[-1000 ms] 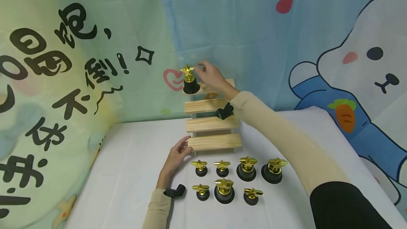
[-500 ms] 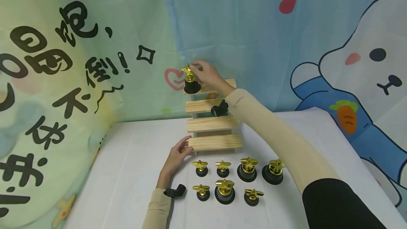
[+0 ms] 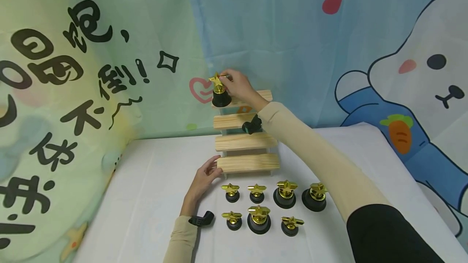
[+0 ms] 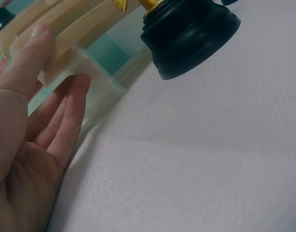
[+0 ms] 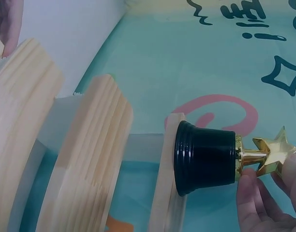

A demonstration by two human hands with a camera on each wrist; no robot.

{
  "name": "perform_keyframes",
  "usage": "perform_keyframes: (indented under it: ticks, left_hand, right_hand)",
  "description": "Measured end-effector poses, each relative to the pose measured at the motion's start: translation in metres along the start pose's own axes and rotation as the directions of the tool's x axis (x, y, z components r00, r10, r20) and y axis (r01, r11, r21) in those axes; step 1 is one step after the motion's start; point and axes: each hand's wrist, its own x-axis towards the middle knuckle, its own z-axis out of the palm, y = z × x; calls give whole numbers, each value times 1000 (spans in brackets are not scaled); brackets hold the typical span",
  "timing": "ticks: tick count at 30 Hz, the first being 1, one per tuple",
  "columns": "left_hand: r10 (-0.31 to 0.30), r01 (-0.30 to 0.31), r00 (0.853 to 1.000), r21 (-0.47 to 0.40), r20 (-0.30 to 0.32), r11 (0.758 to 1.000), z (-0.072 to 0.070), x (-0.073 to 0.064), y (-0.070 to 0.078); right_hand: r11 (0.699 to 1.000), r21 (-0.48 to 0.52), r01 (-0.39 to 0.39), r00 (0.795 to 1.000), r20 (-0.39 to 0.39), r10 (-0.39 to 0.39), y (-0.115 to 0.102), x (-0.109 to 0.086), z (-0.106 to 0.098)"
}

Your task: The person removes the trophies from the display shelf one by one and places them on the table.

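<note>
A trophy (image 3: 221,97) with a gold star and black base stands upright at the left end of the top step of a wooden display stand (image 3: 247,163). My right hand (image 3: 239,86) pinches its star between thumb and fingers. The right wrist view shows the trophy's base (image 5: 206,157) against the top board, with the right fingertips (image 5: 249,181) at the star and stem. My left hand (image 3: 202,178) grips the left end of the lowest step. In the left wrist view its thumb (image 4: 34,53) lies along the board's end, and the other fingers touch the clear side support (image 4: 97,79).
Several more star trophies stand in two rows on the white tablecloth (image 3: 146,198) before the stand, among them a large trophy (image 3: 258,220) and a small trophy (image 3: 232,193). A printed cloth backdrop (image 3: 285,31) hangs close behind the stand.
My right hand has moved left from beside the trophy and taken hold of its star. The left hand has stayed at the lowest step.
</note>
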Motion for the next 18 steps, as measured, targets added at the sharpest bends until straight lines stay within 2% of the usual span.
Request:
perform_keyframes:
  ticks: [13,18]
  left_hand:
    - [-6,6,1000,-7,2,1000,1,0,2]
    - [-7,7,1000,-6,-4,1000,0,-1,2]
  right_hand:
    - [999,-12,38,999,-26,-39,1,-5,-1]
    - [999,-2,53,999,9,-53,-4,-13,-8]
